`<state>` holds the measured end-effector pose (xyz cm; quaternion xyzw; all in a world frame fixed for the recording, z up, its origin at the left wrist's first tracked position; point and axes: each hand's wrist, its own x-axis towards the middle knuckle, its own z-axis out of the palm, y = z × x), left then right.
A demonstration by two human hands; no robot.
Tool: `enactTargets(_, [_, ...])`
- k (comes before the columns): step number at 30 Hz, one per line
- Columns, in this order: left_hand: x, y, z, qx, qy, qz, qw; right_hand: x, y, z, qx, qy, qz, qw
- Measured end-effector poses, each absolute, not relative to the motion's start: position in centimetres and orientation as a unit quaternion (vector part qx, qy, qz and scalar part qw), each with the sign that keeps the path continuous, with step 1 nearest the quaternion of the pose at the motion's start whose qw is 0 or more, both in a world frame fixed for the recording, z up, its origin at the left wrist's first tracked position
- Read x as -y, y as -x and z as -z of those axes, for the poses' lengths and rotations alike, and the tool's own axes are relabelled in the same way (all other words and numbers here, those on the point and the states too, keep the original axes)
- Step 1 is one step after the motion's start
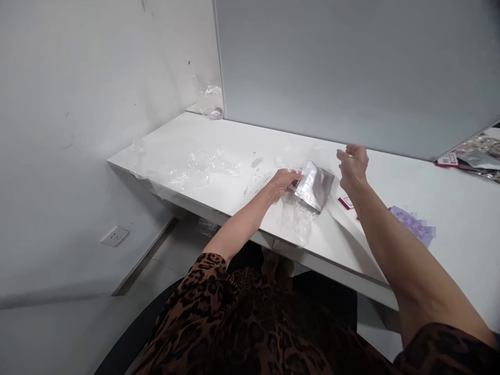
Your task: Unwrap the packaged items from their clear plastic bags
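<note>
My left hand [284, 183] is closed on the left edge of a silver foil pouch [314, 186], with a bit of dark red showing beside the fingers. Crumpled clear plastic film [302, 224] lies under and in front of the pouch. To the right, my right hand [354, 165] is raised above the table's back part, its fingers curled in and slightly blurred. Whether anything is pinched in it cannot be made out. Below that hand lies a red and white card [346, 202], partly hidden by the arm. A purple patterned packet [412, 225] rests right of my right forearm.
The white table [461, 208] meets a grey panel [351, 67] at the back and a white wall at the left. Loose clear film [195, 166] is spread over its left end, with more plastic [211, 99] in the corner. Shiny packets [480, 156] lie at far right.
</note>
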<state>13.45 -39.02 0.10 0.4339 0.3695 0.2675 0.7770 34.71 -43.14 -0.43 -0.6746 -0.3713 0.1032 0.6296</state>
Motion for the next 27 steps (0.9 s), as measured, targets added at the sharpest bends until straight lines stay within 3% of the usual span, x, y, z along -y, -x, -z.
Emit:
enactTargets(7, [39.5, -13.2, -0.9, -0.309, -0.376, -0.286, 0.825, 47.8, -26.8, 0.7, 0.321, 0.668, -0.266, 0.616])
enactTargets(16, [38.6, -13.5, -0.6, -0.260, -0.295, -0.312, 0.865, 48.9, -28.7, 0.6, 0.261, 0.596, -0.422, 0.631])
enactTargets(27, [40.4, -13.4, -0.6, -0.218, -0.412, -0.353, 0.811, 49.9, -27.2, -0.1, 0.320, 0.588, -0.435, 0.602])
